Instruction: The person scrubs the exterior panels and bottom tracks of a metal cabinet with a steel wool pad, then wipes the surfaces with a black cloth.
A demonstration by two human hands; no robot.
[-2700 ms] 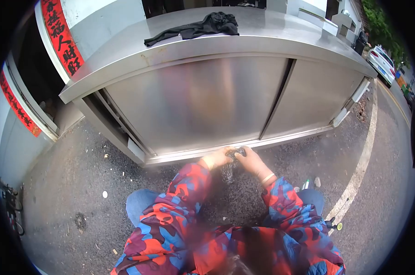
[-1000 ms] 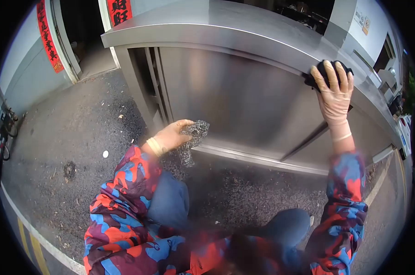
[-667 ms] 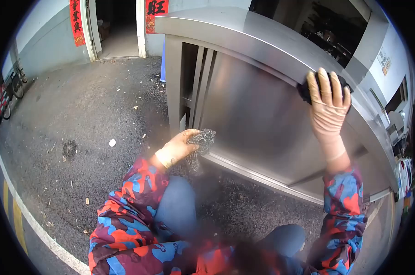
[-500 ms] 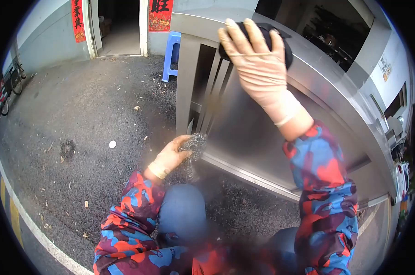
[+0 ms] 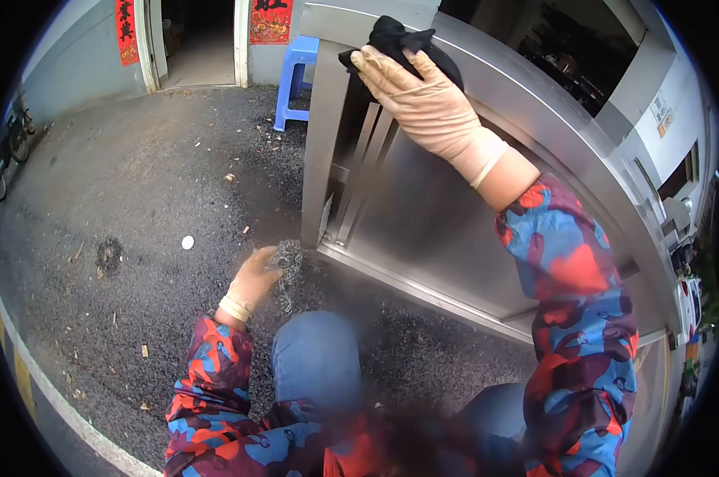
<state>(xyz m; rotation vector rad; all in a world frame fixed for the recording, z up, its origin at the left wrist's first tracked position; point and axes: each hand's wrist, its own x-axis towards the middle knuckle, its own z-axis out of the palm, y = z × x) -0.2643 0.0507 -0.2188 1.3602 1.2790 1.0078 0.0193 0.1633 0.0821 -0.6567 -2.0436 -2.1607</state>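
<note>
A gloved right hand, my right hand (image 5: 423,99), presses a bunched black cloth (image 5: 399,38) against the upper front edge of a stainless steel cabinet (image 5: 431,215). Its fingers lie over the cloth near the cabinet's upper left corner. Lower down, my left hand (image 5: 252,280), also gloved, grips a tangled steel wool scourer (image 5: 289,266) between thumb and fingers. The scourer hangs above the asphalt, just left of the cabinet's bottom rail and apart from it.
Behind the cabinet's left side stands a blue plastic stool (image 5: 297,75). An open doorway (image 5: 199,48) with red paper banners is at the back. My bent knee (image 5: 316,358) is close below the left hand. A white round scrap (image 5: 188,242) lies on the asphalt.
My right hand has slid left along the cabinet's upper edge with the black cloth. My left hand has drawn left and slightly down, away from the cabinet, still holding the scourer.
</note>
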